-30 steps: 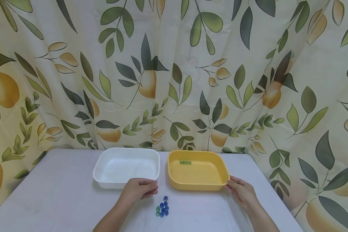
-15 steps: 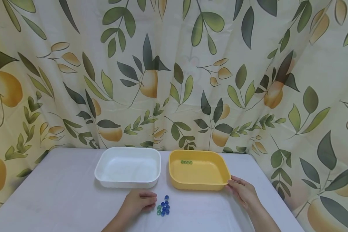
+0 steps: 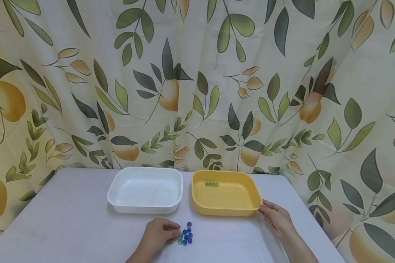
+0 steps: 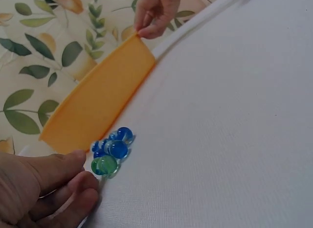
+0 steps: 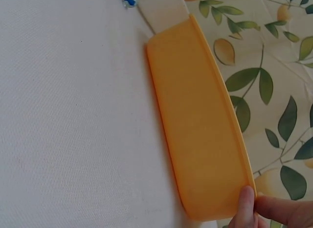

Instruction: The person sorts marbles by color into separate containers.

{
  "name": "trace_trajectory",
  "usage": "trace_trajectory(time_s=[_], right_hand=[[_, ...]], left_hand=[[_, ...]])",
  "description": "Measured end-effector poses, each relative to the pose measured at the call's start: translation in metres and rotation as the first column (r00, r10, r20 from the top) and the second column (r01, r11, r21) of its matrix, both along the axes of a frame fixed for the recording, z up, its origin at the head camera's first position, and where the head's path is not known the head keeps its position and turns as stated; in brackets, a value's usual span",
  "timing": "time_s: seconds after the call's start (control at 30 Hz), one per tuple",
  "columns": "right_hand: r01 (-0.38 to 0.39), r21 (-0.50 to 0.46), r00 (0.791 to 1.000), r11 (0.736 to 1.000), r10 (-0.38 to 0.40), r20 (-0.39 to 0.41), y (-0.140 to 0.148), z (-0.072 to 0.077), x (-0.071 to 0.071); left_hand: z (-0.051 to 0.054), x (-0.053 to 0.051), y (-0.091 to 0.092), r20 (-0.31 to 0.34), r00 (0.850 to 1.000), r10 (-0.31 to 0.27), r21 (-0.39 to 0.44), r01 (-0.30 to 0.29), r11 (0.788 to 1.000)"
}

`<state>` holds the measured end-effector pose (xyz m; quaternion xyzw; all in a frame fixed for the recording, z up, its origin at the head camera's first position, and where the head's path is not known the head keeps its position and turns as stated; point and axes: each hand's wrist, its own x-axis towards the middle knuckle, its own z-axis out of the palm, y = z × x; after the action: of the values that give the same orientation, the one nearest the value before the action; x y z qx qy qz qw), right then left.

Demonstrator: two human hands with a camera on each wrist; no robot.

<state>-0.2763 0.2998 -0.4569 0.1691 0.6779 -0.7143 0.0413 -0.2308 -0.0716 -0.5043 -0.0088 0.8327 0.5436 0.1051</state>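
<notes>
In the head view, one white tray (image 3: 145, 188) and one yellow tray (image 3: 228, 197) holding four green marbles (image 3: 212, 184); the left hand (image 3: 159, 233), fingers loosely bent, has neared the marble pile (image 3: 186, 236) on the worktop (image 3: 72, 219). Left wrist: two green marbles (image 4: 105, 165) beside it. Right wrist: the right hand (image 5: 279, 211) pinches the yellow tray.

The left hand (image 3: 158, 233) has moved from the white tray (image 3: 145, 210) to the marble cluster (image 3: 186, 237).
</notes>
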Motion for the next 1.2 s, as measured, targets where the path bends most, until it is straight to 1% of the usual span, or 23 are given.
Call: trace_trajectory(time_s=[0.13,0.23,0.33,0.57,0.67,0.9,1.03,1.2], right_hand=[[0.001,0.001,1.0,1.0,-0.001,0.001,-0.0002,0.0002,0.0004],[-0.002,0.0,1.0,1.0,0.002,0.001,0.0,-0.0003,0.0],[0.004,0.013,1.0,1.0,-0.005,0.011,0.0003,-0.0009,-0.0004],[0.01,0.031,1.0,0.999,-0.01,0.015,0.0007,-0.0021,-0.0013],[0.008,0.028,1.0,1.0,-0.008,0.013,0.0006,-0.0023,-0.0016],[0.01,0.013,1.0,1.0,-0.01,0.017,0.0014,-0.0026,-0.0014],[0.007,0.004,1.0,1.0,-0.007,0.019,0.0017,-0.0023,-0.0016],[0.005,0.009,1.0,1.0,-0.005,0.021,0.0018,-0.002,-0.0015]], left_hand=[[-0.0003,0.0017,0.0013,-0.067,0.998,-0.015,-0.04,0.012,0.999],[-0.001,0.0021,0.0019,-0.096,0.995,-0.023,-0.062,0.017,0.998],[-0.0017,0.002,0.0033,-0.089,0.996,-0.017,-0.075,0.01,0.997],[-0.0028,0.004,0.0049,-0.124,0.992,-0.01,-0.077,0.0,0.997],[-0.0024,0.0045,0.0044,-0.12,0.993,-0.012,-0.086,0.001,0.996],[-0.0006,0.0039,0.0036,-0.082,0.997,-0.006,-0.09,-0.002,0.996],[0.0005,0.0037,0.0028,-0.086,0.996,-0.002,-0.097,-0.007,0.995],[0.0027,0.0024,0.0038,-0.071,0.997,-0.012,-0.113,0.004,0.994]])
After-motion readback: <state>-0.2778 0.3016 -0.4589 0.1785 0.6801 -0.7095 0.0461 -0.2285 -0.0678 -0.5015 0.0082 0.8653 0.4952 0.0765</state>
